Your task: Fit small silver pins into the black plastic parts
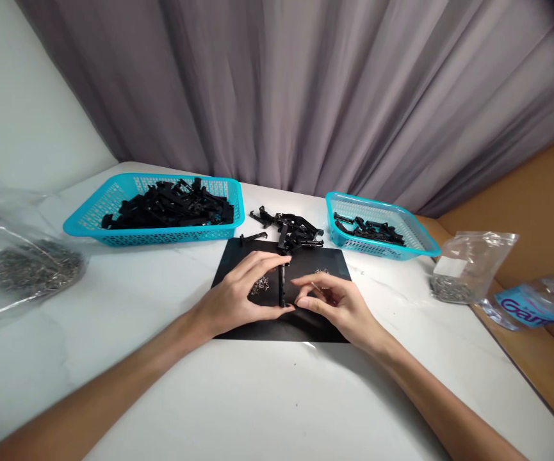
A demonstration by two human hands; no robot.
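My left hand [241, 288] grips a narrow black plastic part [282, 285] by its two ends, thumb at the near end and fingertips at the far end. It is held over a black mat [277, 323]. Just right of the part is my right hand [337, 298], its fingers curled and the thumb drawn in close to them. Whatever sits in that pinch is too small or hidden to make out. Small shiny metal pieces [260, 285] lie on the mat behind my left hand. Another little pile of metal pieces [323, 273] shows partly behind my right hand.
Loose black parts [291, 230] are heaped behind the mat. A blue basket [171, 235] full of black parts stands back left, a second blue basket [380, 250] back right. Bags of metal pieces [36, 269] [452, 288] sit at both sides, with a bottle [531, 304] far right.
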